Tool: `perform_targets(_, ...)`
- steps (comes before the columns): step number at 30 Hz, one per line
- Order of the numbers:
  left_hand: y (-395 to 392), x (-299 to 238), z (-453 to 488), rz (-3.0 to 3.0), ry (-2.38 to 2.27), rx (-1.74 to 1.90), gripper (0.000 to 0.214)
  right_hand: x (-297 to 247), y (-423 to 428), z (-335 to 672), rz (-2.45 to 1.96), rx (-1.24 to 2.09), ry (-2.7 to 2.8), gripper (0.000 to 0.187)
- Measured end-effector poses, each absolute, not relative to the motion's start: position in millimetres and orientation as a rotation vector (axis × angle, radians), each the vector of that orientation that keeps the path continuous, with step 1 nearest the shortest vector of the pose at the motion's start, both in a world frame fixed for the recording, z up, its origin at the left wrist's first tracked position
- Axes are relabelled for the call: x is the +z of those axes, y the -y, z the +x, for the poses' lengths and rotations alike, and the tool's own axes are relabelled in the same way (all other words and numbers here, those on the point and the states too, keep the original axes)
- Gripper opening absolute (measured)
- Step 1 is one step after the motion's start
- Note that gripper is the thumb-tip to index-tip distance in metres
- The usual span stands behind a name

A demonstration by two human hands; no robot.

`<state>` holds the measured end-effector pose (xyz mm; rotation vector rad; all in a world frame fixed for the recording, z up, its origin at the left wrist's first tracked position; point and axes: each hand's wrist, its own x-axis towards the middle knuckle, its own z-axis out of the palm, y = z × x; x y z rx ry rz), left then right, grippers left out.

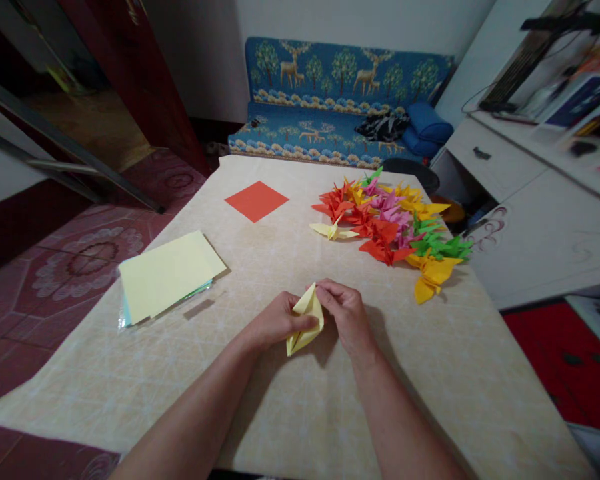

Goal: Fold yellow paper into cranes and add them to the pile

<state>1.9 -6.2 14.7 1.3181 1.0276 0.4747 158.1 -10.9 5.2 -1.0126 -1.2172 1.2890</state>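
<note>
A partly folded piece of pale yellow origami paper (pixel 307 320) is held just above the table, near its middle. My left hand (pixel 284 320) grips it from the left, thumb laid across its front. At the paper's upper right edge, my right hand (pixel 344 308) pinches it between thumb and fingers. Some of the fingers are hidden behind the paper. Beyond the hands, a finished pale yellow paper crane (pixel 333 231) rests beside a pile of red, pink, orange and green paper cranes (pixel 380 241).
On the left lies a stack of pale yellow paper sheets (pixel 173 273) on a clear plastic wrapper. A red paper square (pixel 257 201) is toward the back of the cloth-covered table (pixel 280 427). Behind stands a blue patterned sofa (pixel 330 133); a white cabinet (pixel 530 220) is on the right.
</note>
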Motion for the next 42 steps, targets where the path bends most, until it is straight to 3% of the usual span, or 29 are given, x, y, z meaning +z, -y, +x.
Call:
perform_targets(17, 7, 9, 2, 1.342, -0.987, 0.444, 0.015, -3, 17, 149, -1.263, 0.967, 1.136, 0.022)
perform_targets(29, 6, 16, 1, 1.298, -0.996, 0.409, 0.018, 7, 13, 156, -1.114, 0.951, 1.303, 0.009)
perform_targets(34, 6, 17, 1, 1.312, -0.986, 0.394, 0.02, 6, 15, 158, -1.126, 1.038, 1.293, 0.01)
perform_targets(38, 5, 19, 0, 1.298, -0.962, 0.409, 0.022, 6, 15, 159, -1.077, 1.106, 1.348, 0.023)
perform_targets(42, 6, 20, 0, 1.31, -0.967, 0.409, 0.022, 7, 15, 158, -1.063, 1.085, 1.348, 0.013)
